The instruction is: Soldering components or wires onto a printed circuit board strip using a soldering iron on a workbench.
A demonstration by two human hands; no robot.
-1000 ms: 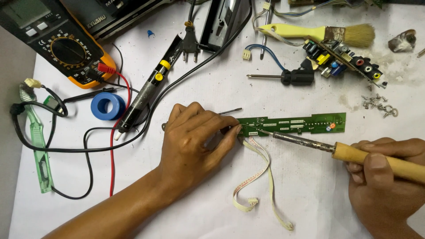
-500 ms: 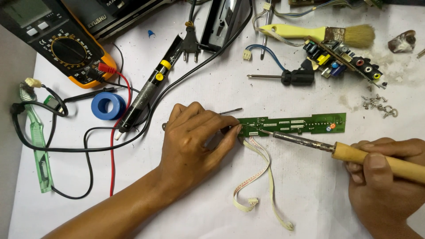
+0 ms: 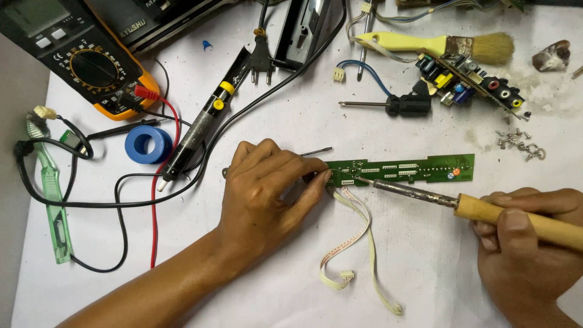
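Observation:
A long narrow green circuit board [image 3: 419, 169] lies on the white work surface. My left hand [image 3: 267, 188] rests on the surface with its fingertips pinching something thin at the board's left end; a slim metal piece [image 3: 317, 151] sticks out past the fingers. My right hand [image 3: 525, 243] grips the wooden handle of a soldering iron [image 3: 486, 209], whose metal tip touches the board near its left end. Flat ribbon cables [image 3: 358, 237] trail from the board toward me.
A multimeter [image 3: 91, 67] with red and black leads sits at the far left, beside a blue tape roll [image 3: 147, 144] and a desoldering pump [image 3: 203, 121]. A brush [image 3: 443, 45], a small screwdriver [image 3: 395, 105], another component board [image 3: 470, 82] and loose screws [image 3: 519, 144] lie at the back right.

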